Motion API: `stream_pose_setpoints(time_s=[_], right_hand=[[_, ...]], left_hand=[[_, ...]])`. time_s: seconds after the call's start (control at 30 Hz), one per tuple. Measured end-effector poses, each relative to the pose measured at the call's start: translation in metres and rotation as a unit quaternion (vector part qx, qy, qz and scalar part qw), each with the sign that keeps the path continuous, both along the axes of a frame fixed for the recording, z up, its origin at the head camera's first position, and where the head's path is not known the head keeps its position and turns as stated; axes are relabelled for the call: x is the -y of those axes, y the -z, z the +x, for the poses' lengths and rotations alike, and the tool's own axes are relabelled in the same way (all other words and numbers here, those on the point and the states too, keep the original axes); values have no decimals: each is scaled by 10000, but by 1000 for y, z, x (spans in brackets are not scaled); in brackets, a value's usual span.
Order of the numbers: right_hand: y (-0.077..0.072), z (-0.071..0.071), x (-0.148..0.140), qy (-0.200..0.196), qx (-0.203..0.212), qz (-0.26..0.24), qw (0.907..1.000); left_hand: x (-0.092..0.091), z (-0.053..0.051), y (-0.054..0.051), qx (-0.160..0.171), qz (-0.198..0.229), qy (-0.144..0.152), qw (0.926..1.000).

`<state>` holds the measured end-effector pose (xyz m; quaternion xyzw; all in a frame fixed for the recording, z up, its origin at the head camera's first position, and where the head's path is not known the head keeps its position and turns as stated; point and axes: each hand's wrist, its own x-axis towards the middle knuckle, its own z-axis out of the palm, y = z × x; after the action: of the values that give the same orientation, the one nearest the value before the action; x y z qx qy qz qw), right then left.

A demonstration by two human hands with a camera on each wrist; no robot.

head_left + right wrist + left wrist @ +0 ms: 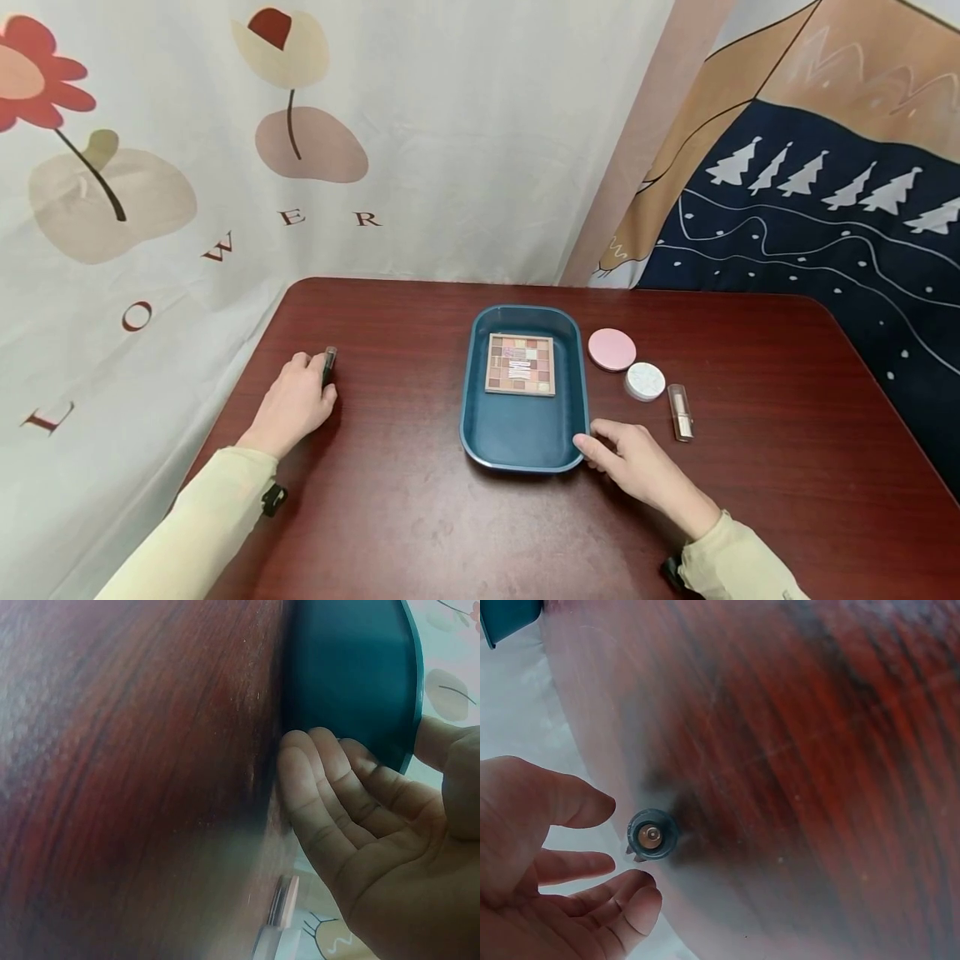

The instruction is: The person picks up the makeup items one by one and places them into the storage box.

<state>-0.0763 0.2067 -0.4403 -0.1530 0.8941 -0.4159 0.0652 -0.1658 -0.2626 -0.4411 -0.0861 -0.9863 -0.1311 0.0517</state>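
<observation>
At the table's left, the left hand (pixel 294 400) is beside a small dark tube with a clear end (pixel 329 363). In the left wrist view the tube (pixel 652 835) appears end-on, past the tips of the parted thumb and fingers of the left hand (pixel 562 862); whether any finger touches it is unclear. The right hand (pixel 637 467) holds the near right corner of a blue tray (pixel 525 433), thumb over the rim. Seen from the right wrist, fingers of the right hand (pixel 375 817) lie against the outer wall of the tray (pixel 352 682). Inside the tray is a square makeup palette (pixel 521 365).
Right of the tray lie a pink round case (pixel 612 349), a white round container (pixel 645 381) and a clear-and-gold tube (pixel 680 412), also partly seen in the right wrist view (pixel 281 915). Printed curtains (pixel 450 142) hang behind the dark red wooden table (pixel 390 517).
</observation>
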Motion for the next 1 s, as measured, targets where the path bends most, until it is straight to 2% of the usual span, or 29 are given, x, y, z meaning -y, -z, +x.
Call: stream_pose_setpoints(time_s=[0.17,0.57,1.0], right_hand=[[1,-1,0,-2,-45,19,10000],[1,-1,-1,-40,-40,36,10000],[1,0,-1,-55,-50,27,10000]], left_hand=[[1,-1,3,76,65,-23,9999],[5,-3,8,-57,135,-98,9998],[7,-4,7,-36,241,-178,9995]])
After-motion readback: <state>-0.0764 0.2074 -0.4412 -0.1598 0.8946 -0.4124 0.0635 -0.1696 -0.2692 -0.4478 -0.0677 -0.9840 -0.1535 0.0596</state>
